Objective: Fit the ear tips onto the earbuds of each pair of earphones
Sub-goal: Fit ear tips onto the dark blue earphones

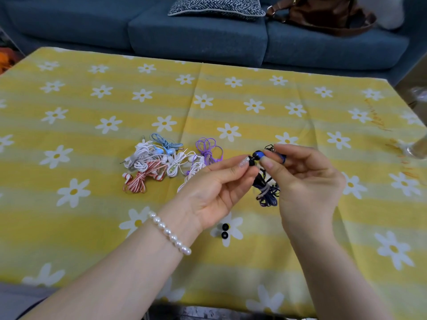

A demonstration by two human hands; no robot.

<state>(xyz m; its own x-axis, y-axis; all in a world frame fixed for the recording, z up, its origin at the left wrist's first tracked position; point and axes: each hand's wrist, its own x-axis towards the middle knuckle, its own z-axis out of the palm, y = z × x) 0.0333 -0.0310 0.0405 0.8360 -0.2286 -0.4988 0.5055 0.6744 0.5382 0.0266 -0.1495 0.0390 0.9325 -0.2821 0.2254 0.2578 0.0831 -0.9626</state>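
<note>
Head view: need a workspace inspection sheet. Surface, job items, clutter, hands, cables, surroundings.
Surface: yellow daisy tablecloth, creased down the middle.
Job's things: blue earbud and black ear tip meeting between the hands; two loose ear tips on the cloth.
Clutter: nothing seen.
Hands: left hand pinches the tip; right hand grips the earbud.
Cables: bundled earphones pile; dark cord hanging under the right hand.
Surroundings: blue sofa, cushion, brown bag.

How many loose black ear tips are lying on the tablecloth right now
2. One black ear tip and a second lie side by side on a daisy just below the left hand. Others may be hidden under the hands or earphone pile.
</note>
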